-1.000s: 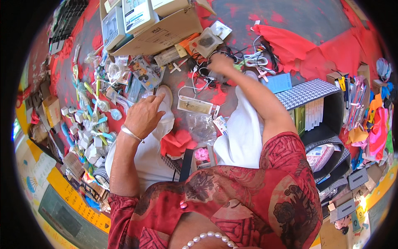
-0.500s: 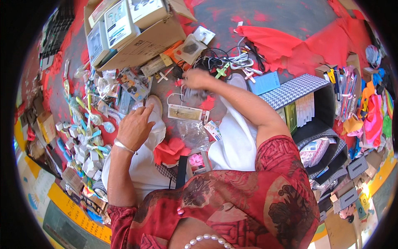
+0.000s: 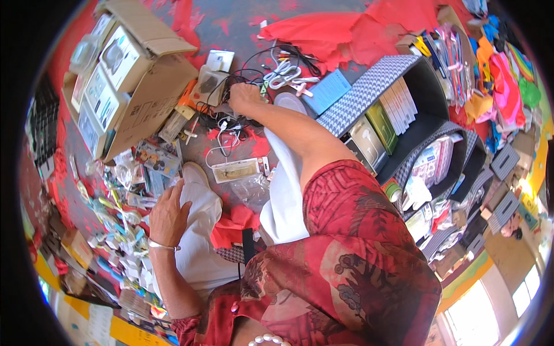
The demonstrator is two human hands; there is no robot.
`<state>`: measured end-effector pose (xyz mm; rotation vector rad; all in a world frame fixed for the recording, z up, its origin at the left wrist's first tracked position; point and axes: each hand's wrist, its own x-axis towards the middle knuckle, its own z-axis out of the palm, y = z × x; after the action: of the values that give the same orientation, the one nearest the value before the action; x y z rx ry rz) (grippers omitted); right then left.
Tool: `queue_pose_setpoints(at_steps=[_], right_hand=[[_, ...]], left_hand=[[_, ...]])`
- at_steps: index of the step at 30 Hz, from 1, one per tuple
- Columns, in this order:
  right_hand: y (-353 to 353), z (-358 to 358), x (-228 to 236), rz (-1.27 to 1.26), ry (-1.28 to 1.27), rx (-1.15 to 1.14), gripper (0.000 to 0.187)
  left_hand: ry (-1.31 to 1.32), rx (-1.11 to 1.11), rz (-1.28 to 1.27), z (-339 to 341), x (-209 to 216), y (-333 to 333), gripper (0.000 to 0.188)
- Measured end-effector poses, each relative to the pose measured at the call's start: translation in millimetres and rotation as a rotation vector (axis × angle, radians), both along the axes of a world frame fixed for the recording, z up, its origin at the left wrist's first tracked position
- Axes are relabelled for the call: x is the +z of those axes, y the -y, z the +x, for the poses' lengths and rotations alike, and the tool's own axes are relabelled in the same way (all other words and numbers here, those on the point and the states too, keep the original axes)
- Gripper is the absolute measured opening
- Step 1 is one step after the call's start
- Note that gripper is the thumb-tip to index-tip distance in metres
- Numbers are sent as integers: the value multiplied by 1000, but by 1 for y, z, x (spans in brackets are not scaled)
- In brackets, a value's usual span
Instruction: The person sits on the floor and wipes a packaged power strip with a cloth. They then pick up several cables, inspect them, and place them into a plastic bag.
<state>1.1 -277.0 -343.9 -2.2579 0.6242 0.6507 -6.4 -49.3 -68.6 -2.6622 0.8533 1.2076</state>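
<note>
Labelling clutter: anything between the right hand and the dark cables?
Nothing visible. The right hand is right at the dark cables; its fingertips can't be made out. The white cable coil lies to the hand's right, not between.

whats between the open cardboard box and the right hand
In the head view, an orange item, a clear plastic package and black cables lie between the cardboard box and the right hand.

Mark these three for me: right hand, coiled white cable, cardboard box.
Right hand (image 3: 246,99): head view, on the back of the hand.
White cable (image 3: 283,77): head view, on its bundled coil.
Cardboard box (image 3: 151,95): head view, on its outer side wall.
</note>
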Motion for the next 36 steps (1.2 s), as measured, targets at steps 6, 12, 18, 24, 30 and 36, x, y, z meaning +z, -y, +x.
queue_pose_setpoints(at_steps=[6,12,18,24,30,36], right_hand=[[4,-2,-28,172,-175,-444,30],[-32,13,-8,310,128,293,30],[-65,4,87,651,263,229,23],[-70,-9,140,1001,392,561,23],[-38,8,80,527,317,364,27],[79,9,15,215,61,397,34]], left_hand=[[40,-34,-36,-2,-4,-1,51],[118,-29,-45,1,-7,-8,47],[225,76,42,6,-2,-8,50],[171,-6,31,4,-1,-7,49],[176,6,6,3,-3,-9,51],[133,-29,-61,0,-5,-10,48]])
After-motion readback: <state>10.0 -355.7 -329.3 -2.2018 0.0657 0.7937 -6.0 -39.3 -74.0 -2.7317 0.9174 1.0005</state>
